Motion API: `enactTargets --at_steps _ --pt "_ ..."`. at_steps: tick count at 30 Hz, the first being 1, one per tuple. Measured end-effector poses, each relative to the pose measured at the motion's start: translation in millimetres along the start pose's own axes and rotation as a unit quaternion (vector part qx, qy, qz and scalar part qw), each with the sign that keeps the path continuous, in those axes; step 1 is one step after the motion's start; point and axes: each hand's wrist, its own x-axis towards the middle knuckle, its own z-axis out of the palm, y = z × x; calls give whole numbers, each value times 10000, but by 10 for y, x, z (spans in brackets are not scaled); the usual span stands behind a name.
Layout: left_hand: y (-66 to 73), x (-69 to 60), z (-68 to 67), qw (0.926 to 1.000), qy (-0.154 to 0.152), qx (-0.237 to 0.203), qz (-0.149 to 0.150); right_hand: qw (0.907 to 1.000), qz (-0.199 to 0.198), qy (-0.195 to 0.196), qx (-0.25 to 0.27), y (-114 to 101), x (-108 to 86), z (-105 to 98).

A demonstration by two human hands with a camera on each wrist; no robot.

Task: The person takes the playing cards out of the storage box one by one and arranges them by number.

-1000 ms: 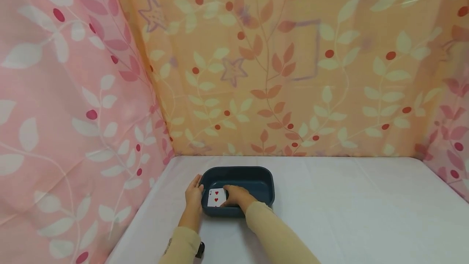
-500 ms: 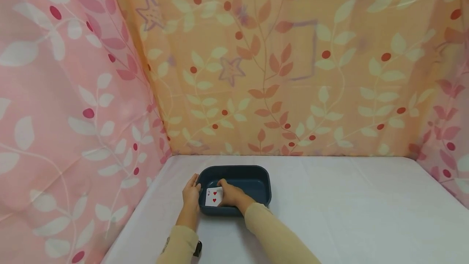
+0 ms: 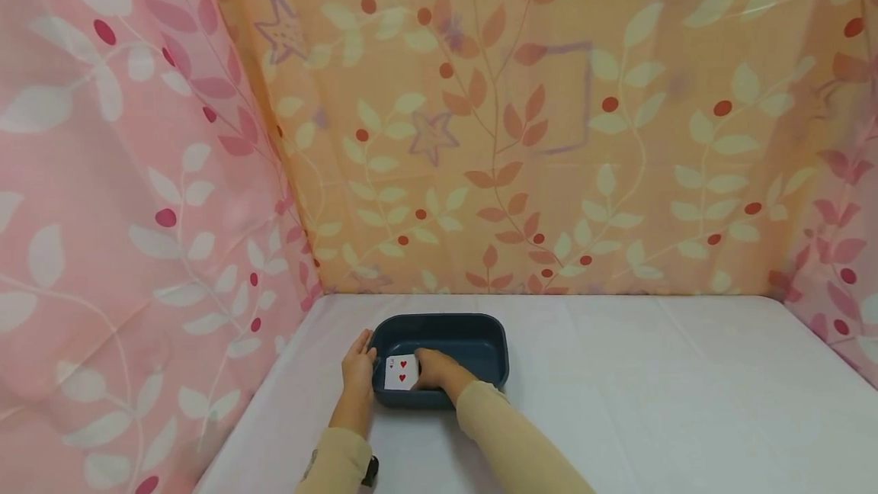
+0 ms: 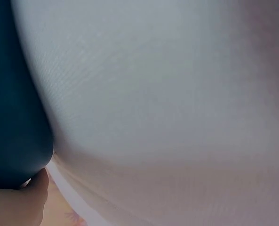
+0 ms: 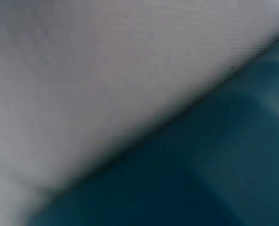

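A dark blue rectangular basin (image 3: 473,400) stands on the white-covered table. Inside, at its left end, lies a white playing card (image 3: 395,383) with red hearts, face up; whether more cards lie beneath it is unclear. My right hand (image 3: 439,372) reaches over the near rim and grips the card by its right side, thumb near me and fingers at the far edge. At the left wall, my left hand (image 3: 358,372) holds the basin, thumb at the rim and fingers along the outside. The left wrist view shows part of that hand (image 4: 33,202) against the blue wall.
White cloth (image 3: 652,402) covers the table and runs wide to the right of the basin. A pink leaf-patterned curtain (image 3: 165,265) hangs along the left edge, and an orange one (image 3: 535,197) closes off the back.
The right hand's fingers shift slightly along the card's edge, and the card stays in nearly the same place. The left hand keeps its place on the basin; the head view shifts slightly.
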Motion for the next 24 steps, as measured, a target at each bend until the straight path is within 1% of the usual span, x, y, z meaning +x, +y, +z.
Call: enactTargets --at_steps 7,11,14,16,18,20,22,24 --pt "8 -6 -7 10000 -10 -30 -49 9999 116 -21 -11 -13 -26 -7" --pt "16 -4 0 9999 56 -33 -95 9999 121 -27 -11 -30 -34 -11" --pt "18 -7 3 9999 56 -102 -66 9999 105 -4 -38 -20 -31 -1" --pt "18 -12 3 9998 15 -183 -23 10000 68 38 34 -8 -26 5" --pt "23 -15 4 9997 -20 -253 -14 9996 -11 125 244 6 -25 8" --pt "22 -20 3 9996 -61 -286 -21 9976 -100 237 641 16 -16 12" --pt "25 -27 -1 9996 -72 -260 -67 9932 -203 382 1083 20 -15 8" --pt "29 -28 -6 9997 -54 -197 -117 9867 -257 492 1527 19 -18 -2"
